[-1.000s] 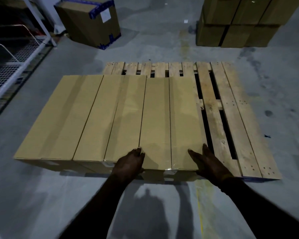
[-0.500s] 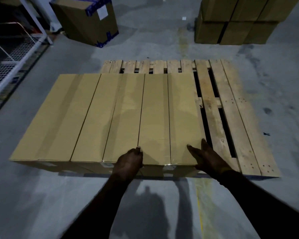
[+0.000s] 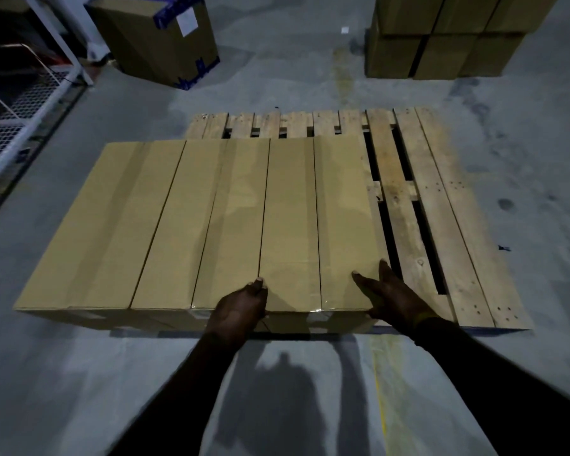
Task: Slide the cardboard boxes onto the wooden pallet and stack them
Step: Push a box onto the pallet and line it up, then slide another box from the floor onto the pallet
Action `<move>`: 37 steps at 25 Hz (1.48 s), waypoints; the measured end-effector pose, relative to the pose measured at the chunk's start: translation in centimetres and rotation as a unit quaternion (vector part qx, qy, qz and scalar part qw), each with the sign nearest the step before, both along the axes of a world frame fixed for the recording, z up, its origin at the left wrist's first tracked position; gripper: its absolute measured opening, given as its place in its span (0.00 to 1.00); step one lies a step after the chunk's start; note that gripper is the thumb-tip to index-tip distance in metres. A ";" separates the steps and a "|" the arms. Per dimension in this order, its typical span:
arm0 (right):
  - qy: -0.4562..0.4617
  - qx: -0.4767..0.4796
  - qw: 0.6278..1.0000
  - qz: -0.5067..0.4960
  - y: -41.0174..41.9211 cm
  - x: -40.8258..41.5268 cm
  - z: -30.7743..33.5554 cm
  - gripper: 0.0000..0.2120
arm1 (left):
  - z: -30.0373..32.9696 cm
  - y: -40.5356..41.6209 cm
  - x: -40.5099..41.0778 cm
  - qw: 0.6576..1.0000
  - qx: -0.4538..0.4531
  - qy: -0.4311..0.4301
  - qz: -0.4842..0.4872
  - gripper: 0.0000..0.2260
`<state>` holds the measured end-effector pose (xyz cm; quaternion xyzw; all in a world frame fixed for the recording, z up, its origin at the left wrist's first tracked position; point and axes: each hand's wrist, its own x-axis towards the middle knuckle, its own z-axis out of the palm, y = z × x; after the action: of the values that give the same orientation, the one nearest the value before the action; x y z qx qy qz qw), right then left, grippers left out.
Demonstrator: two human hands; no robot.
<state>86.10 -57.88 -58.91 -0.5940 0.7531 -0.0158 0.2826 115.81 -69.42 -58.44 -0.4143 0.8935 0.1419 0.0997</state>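
Concrete floor (image 3: 277, 87) takes up most of the view, and the wooden pallet (image 3: 441, 225) lies on it as the landmark for everything else. Slats on the pallet's right side are bare, and a strip of its far edge shows beyond the boxes. A row of long flat cardboard boxes (image 3: 165, 225) lies side by side; the right part of the row sits on the pallet's left and middle, while the left part hangs out past the pallet's left edge, over the floor. How many separate boxes make up the row cannot be told for certain, since some of the lines may be tape seams.

Beyond the pallet's far right corner stands a stack of brown cartons (image 3: 441, 37). Beyond its far left corner sits a carton with blue tape (image 3: 158, 37), and a white metal rack (image 3: 30, 103) runs further left.

The left hand (image 3: 239, 311) grips the near end of the row at a seam, fingers curled over the top edge. The right hand (image 3: 392, 296) lies on the near right corner of the rightmost box with straight, spread fingers, thumb on top.

Judging by this, the sliding step is in hand: the row is only partly on the pallet. The next move probably calls for a sideways push toward the pallet's bare right side, keeping the near ends level so nothing catches in the gaps between slats. No second layer is started yet.
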 end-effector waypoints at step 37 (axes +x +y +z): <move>0.068 -0.042 0.932 -0.353 63.5 6.2 45.1 0.31 | 42.7 62.0 -12.7 0.987 0.102 0.072 -0.105 0.31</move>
<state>92.33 5.66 -13.77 -0.3006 0.9303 -0.1055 0.1819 103.15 -7.39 -15.72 -0.2944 0.9178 0.2503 0.0909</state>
